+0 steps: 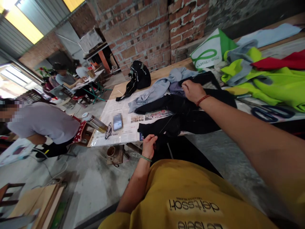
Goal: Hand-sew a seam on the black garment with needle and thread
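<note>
Black trousers (202,122) lie spread over the table in front of me. My left hand (149,148) pinches the near edge of the dark cloth, close to one leg end, with thumb and forefinger together. Farther right, my right hand (193,92) is over the upper part of the garment, its fingers closed in a pinch; what they hold is too small or hidden to name. A thin pale line, perhaps thread, shows on the cloth between the hands. Behind the trousers lies a light grey-blue garment (152,90).
On the table (97,138) are a phone (117,122), eyeglasses (108,130), a bottle (95,122) and a black cap-like item (140,74). Scissors (264,114), lime-green clothes (281,86) and a green-white bag (212,51) are at right. A person (45,122) sits at left.
</note>
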`<action>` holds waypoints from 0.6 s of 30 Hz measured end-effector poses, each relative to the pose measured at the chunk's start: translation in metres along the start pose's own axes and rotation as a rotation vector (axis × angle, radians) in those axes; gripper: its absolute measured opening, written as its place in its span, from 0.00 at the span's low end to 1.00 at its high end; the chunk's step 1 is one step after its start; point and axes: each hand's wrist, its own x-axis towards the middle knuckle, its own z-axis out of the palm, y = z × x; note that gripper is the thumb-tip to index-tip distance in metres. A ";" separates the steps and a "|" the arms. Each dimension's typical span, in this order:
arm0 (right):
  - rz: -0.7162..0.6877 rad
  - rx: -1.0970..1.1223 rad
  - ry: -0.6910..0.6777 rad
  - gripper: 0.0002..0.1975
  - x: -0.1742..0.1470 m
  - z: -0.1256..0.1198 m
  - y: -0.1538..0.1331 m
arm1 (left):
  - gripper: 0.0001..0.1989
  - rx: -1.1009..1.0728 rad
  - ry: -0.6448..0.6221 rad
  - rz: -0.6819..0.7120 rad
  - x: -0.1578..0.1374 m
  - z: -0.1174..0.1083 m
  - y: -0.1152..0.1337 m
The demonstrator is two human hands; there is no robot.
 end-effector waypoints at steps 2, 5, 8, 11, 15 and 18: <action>-0.029 -0.029 -0.054 0.14 -0.009 0.008 -0.005 | 0.17 -0.003 -0.004 0.029 0.003 0.000 0.004; -0.055 0.034 -0.172 0.11 -0.023 0.022 -0.012 | 0.15 0.041 0.023 0.100 0.013 -0.004 0.019; 0.050 0.167 -0.230 0.11 -0.034 0.031 -0.014 | 0.14 0.145 0.074 0.178 0.028 -0.012 0.039; 0.265 0.329 -0.196 0.09 -0.043 0.039 -0.009 | 0.12 0.229 0.116 0.263 0.046 -0.021 0.051; 0.500 0.472 -0.118 0.07 -0.058 0.054 0.006 | 0.11 0.293 0.153 0.285 0.067 -0.030 0.044; 0.541 0.488 -0.078 0.07 -0.068 0.065 0.015 | 0.11 0.338 0.182 0.303 0.076 -0.034 0.032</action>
